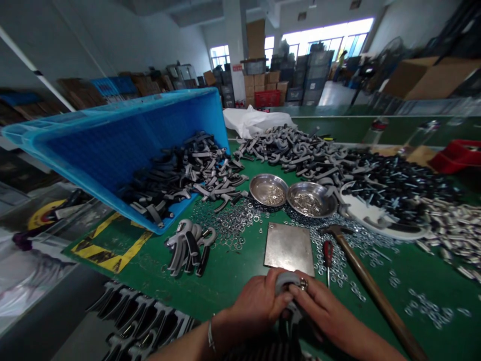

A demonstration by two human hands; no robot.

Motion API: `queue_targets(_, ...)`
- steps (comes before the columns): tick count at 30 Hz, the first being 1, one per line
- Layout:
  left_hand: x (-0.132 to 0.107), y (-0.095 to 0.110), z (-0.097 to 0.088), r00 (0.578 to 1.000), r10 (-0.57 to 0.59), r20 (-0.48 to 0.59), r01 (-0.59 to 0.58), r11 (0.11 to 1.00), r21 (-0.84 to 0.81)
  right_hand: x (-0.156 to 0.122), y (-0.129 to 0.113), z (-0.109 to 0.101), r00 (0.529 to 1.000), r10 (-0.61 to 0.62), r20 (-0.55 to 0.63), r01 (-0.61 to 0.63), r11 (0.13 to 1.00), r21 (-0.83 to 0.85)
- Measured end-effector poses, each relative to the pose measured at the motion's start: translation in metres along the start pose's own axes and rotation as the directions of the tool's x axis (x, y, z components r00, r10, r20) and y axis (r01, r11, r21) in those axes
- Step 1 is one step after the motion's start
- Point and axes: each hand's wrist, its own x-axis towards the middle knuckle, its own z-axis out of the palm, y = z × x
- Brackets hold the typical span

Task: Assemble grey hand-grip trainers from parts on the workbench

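Observation:
At the front of the table, my left hand [259,299] is closed around a grey hook-shaped handle part [286,282]. My right hand [323,303] grips the same part from the other side, its fingers beside a small shiny metal piece [302,285] at the hook's end. The lower portion of the part is mostly hidden by the hands. Just beyond them lies a flat square metal plate [288,248]. To its right are a red-handled screwdriver [328,254] and a wooden-handled hammer [370,283]. A small group of grey and black handle parts [188,249] rests to the left.
A tipped blue crate [131,128] spills handle parts at the left. Two metal bowls [259,186] hold small parts. Metal rings [235,225] are scattered around. Behind are heaped handles [296,148], black parts with screws [398,180] and metal cylinders [456,225]. More handles [139,318] sit below the table edge.

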Motion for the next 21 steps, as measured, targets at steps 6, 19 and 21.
queue_targets(6,0.007,0.027,-0.018,0.983,0.170,0.073,-0.178,0.976,0.125,-0.011,0.002,-0.002,0.999,-0.005,-0.037,0.003,0.999,-0.050)
queue_targets(19,0.188,0.010,-0.049,0.944,0.278,0.179,-0.324,0.669,0.669,0.118,0.085,-0.170,0.970,-0.083,-0.226,-0.124,0.631,-0.766)
queue_targets(21,0.214,0.023,-0.053,0.942,0.304,0.139,-0.315,0.666,0.677,0.135,0.097,-0.175,0.973,-0.064,-0.222,-0.142,0.593,-0.792)
